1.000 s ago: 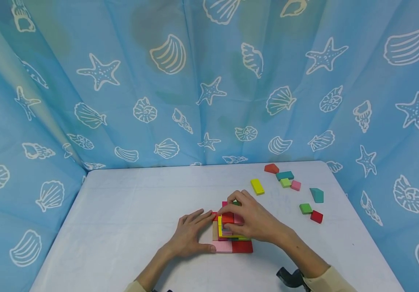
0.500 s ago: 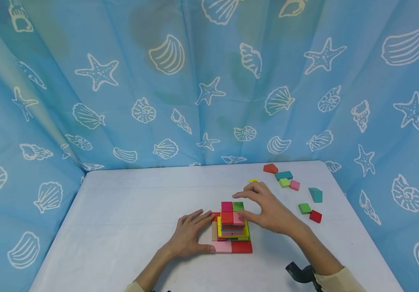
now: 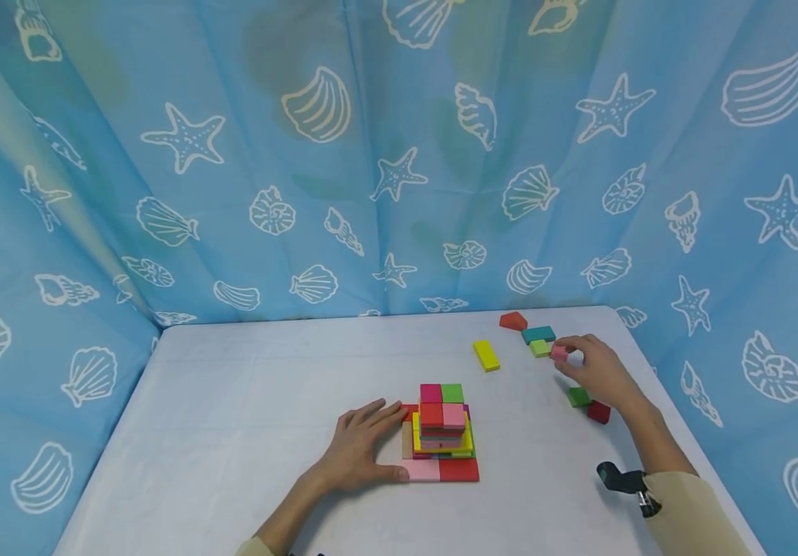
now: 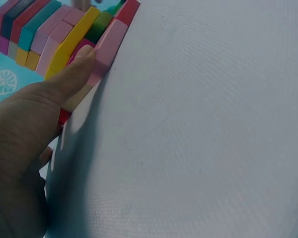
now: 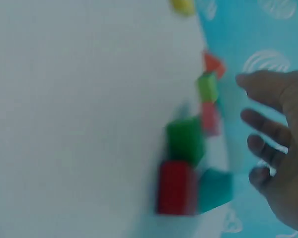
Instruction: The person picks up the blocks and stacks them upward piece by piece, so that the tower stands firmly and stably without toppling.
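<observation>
My left hand (image 3: pixel 360 452) rests on the table at the left side of a stepped stack of coloured wooden blocks (image 3: pixel 443 417). In the left wrist view its thumb (image 4: pixel 72 74) touches the lower layers of the stack, beside a pink block (image 4: pixel 109 47). Farther back, my right hand (image 3: pixel 600 371) reaches over the loose blocks, with thumb and forefinger spread on either side of a small pink block (image 3: pixel 559 353). The right wrist view is blurred; there the fingers of the right hand (image 5: pixel 283 134) are parted with nothing between them, apart from the pink block (image 5: pixel 209 119).
A yellow block (image 3: pixel 486 355) lies behind the stack. Around the right hand are a light green block (image 3: pixel 540 348), a teal block (image 3: pixel 538 334), an orange-red block (image 3: pixel 513 321), a green block (image 3: pixel 578 397) and a dark red block (image 3: pixel 599 412). A patterned blue curtain (image 3: pixel 343 177) hangs behind the table.
My right hand has left the top of the stack and moved right and away to the small pink block. The left hand stays beside the stack.
</observation>
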A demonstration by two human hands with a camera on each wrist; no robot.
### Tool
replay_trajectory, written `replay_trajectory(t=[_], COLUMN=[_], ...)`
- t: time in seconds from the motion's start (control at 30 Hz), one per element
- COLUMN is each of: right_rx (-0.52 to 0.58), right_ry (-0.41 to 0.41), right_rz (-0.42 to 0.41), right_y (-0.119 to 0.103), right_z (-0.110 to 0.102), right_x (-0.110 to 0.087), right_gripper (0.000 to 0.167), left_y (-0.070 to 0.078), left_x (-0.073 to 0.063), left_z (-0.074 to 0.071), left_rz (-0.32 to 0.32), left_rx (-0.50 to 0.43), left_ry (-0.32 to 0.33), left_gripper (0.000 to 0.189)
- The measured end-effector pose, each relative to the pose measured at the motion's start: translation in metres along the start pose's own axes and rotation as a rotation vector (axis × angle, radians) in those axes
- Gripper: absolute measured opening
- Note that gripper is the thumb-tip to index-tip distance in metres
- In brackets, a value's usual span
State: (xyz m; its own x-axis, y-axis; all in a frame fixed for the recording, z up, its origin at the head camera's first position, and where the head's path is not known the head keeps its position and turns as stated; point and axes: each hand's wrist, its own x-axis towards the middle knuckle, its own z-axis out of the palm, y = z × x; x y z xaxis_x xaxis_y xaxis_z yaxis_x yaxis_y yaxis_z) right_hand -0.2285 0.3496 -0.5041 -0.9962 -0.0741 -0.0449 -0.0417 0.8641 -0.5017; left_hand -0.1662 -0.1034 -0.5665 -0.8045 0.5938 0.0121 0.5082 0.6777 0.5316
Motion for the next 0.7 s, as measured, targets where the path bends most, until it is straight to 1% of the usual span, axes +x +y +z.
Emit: replay_trajectory(t=[0.1,0.17,0.27,0.4,0.5,0.57,0.63,0.7], right_rx=[-0.053,-0.084,-0.132,-0.181,-0.178,-0.163,-0.127,-0.095], right_ry=[-0.023,-0.029,-0.003,0.045,0.072,0.095,0.117,0.134], right_rz=[0.091,0.122,0.122,0.1,0.091,0.07,0.026,-0.038], right_y=[0.015,0.022,0.028,0.027,0.016,0.002,-0.016,-0.038], right_z=[0.006,0.01,0.017,0.021,0.018,0.013,0.009,0.006], right_x=[0.009,0.015,0.021,0.023,0.019,0.014,0.01,0.005], right_gripper=[0.064,0.067,0.066,0.06,0.058,0.057,0.055,0.053], left_y=[0.0,0.001,0.001,0.0,-0.001,-0.001,-0.001,-0.001], left_x=[0.0,0.0,0.0,0.001,0.001,0.0,0.0,0.0], left_z=[-0.001,-0.001,0.0,0.001,0.001,0.0,0.0,0.0], left_rz=[0.0,-0.003,-0.01,-0.017,-0.018,-0.016,-0.013,-0.014], left_rx=[-0.002,-0.008,-0.012,0.002,0.006,0.009,0.009,0.01], left_ry=[0.001,-0.005,-0.011,-0.015,-0.018,-0.019,-0.017,-0.016], left_gripper=[0.098,0.098,0.098,0.098,0.099,0.098,0.098,0.098])
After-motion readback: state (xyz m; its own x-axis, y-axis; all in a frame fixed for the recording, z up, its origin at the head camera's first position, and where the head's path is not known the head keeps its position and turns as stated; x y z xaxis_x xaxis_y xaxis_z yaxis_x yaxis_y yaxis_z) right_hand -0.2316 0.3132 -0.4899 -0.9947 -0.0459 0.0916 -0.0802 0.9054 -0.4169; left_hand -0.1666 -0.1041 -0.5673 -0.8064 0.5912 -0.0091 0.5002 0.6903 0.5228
